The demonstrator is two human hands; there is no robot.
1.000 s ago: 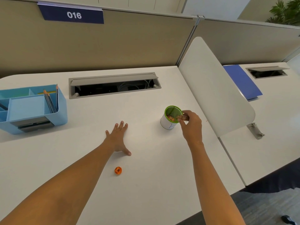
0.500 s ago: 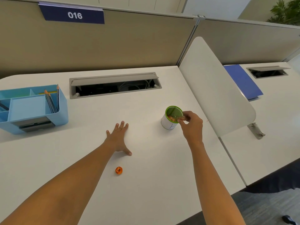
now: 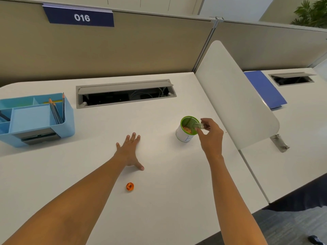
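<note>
Clear piece [image 3: 199, 125] pinched in the fingers [image 3: 208, 122] of my right hand [image 3: 211, 138]: blurred, shape not readable, and I cannot tell where its end stops over the cup [image 3: 184, 136]. Cup contents: orange bits, too small to identify. My right hand covers the cup's right side. Orange object [image 3: 130, 186] on the counter [image 3: 159, 209]: too small to say what it is. Blue organizer [image 3: 68, 121] cut off by the left edge. Both my forearms run out at the bottom edge. Blue folder [image 3: 265, 89] partly hidden behind the white divider [image 3: 230, 96].
</note>
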